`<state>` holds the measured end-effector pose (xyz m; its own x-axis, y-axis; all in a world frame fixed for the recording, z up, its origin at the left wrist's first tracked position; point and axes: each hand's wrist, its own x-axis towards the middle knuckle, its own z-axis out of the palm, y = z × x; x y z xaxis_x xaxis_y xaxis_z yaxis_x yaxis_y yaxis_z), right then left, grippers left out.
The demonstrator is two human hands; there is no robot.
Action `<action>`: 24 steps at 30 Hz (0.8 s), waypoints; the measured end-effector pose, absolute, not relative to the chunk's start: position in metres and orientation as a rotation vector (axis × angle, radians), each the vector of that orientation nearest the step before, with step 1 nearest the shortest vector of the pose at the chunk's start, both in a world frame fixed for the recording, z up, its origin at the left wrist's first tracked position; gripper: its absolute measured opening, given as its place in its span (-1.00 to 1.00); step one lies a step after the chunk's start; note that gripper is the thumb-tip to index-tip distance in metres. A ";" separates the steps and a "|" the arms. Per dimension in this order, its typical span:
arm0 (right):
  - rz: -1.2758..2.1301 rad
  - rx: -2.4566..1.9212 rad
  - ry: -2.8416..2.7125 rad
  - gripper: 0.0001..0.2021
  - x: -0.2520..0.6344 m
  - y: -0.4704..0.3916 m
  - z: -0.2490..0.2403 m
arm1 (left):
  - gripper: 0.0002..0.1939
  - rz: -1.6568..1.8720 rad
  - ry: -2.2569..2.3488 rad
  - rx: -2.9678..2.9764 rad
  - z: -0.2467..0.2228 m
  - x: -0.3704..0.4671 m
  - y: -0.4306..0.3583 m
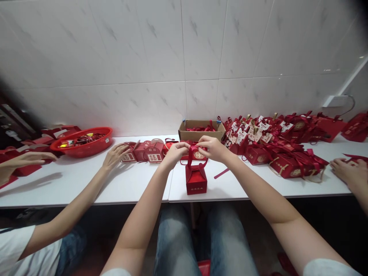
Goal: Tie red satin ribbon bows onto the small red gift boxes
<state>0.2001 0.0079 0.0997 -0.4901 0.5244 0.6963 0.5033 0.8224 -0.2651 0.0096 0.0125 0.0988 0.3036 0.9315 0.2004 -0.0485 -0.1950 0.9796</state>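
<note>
Near the front edge of the white worktop [123, 188], standing upright: a small red box [196, 187] with gold lettering low on its front. Above its top, a dark red ribbon [190, 156] rising in a loop, pinched from both sides: left hand [174, 153] with thumb and fingertips closed on it, right hand [214, 148] likewise pinching at the top, knuckles raised. Just to the right, flat on the worktop, a loose strip [222, 173]. Behind, toward the tiled wall [143, 50], an open cardboard box [201, 135] with red ribbons inside. To the left, a row of red gift boxes [155, 152] with pale panels, a neighbour's hand [115, 154] at the far end; same neighbour's other hand [31, 157] outstretched at far left. Between those two, farther back, a red basin [86, 150] of small items, some yellow. To the right, a crowd of tagged red boxes [240, 138], larger boxes [283, 166] lying nearer; at the far right, another person's hand [347, 172] on the worktop.
</note>
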 end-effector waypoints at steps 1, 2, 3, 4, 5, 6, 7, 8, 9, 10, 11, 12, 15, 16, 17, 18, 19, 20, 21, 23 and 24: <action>0.062 -0.748 -2.145 -0.79 0.199 0.008 0.099 | -0.94 1.141 0.871 1.514 0.098 0.010 0.012; 0.106 -0.752 -2.103 -0.80 0.198 0.009 0.097 | -0.93 1.176 0.882 1.562 0.097 0.010 0.012; 0.170 -0.762 -2.045 -0.81 0.197 0.009 0.096 | -0.93 1.222 0.893 1.613 0.096 0.010 0.013; 0.255 -0.776 -1.970 -0.83 0.195 0.009 0.094 | -0.92 1.276 0.903 1.665 0.095 0.010 0.013; 0.371 -0.788 -1.879 -0.84 0.194 0.010 0.093 | -0.91 1.339 0.914 1.722 0.094 0.009 0.014; 0.516 -0.795 -1.773 -0.84 0.193 0.011 0.091 | -0.88 1.406 0.930 1.784 0.093 0.009 0.014; 0.681 -0.793 -1.659 -0.83 0.192 0.011 0.090 | -0.85 1.473 0.955 1.849 0.093 0.008 0.014; 0.847 -0.782 -1.538 -0.81 0.191 0.011 0.088 | -0.82 1.533 0.990 1.914 0.092 0.006 0.014; 0.995 -0.766 -1.421 -0.79 0.192 0.011 0.085 | -0.80 1.584 1.032 1.974 0.093 0.004 0.014; 1.115 -0.750 -1.321 -0.77 0.193 0.011 0.083 | -0.79 1.624 1.076 2.022 0.093 0.001 0.013; 1.198 -0.740 -1.239 -0.75 0.194 0.010 0.079 | -0.79 1.652 1.115 2.055 0.092 -0.002 0.011; 1.245 -0.739 -1.175 -0.74 0.197 0.009 0.074 | -0.79 1.665 1.146 2.074 0.092 -0.006 0.010; 1.244 -0.826 -1.078 -0.73 0.212 0.004 0.050 | -0.79 1.667 1.244 2.062 0.081 -0.025 0.004; 1.209 -0.884 -1.064 -0.72 0.219 0.002 0.039 | -0.81 1.667 1.283 2.039 0.073 -0.034 0.002; 1.159 -0.953 -1.056 -0.72 0.228 -0.001 0.027 | -0.82 1.668 1.315 2.008 0.063 -0.045 0.000; 1.102 -1.027 -1.055 -0.72 0.237 -0.005 0.013 | -0.83 1.650 1.342 1.985 0.050 -0.057 -0.002; 1.039 -1.104 -1.059 -0.72 0.248 -0.009 -0.001 | -0.83 1.615 1.383 1.957 0.035 -0.069 -0.003; 0.959 -1.190 -1.065 -0.73 0.258 -0.014 -0.016 | -0.83 1.578 1.449 1.900 0.019 -0.082 -0.005; 0.869 -1.292 -1.064 -0.74 0.268 -0.018 -0.029 | -0.82 1.536 1.536 1.821 0.002 -0.095 -0.006; 0.775 -1.470 -1.085 -0.73 0.285 -0.028 -0.053 | -0.85 1.429 1.738 1.644 -0.031 -0.117 -0.007; 0.767 -1.507 -1.091 -0.72 0.291 -0.032 -0.063 | -0.85 1.356 1.801 1.588 -0.045 -0.124 -0.007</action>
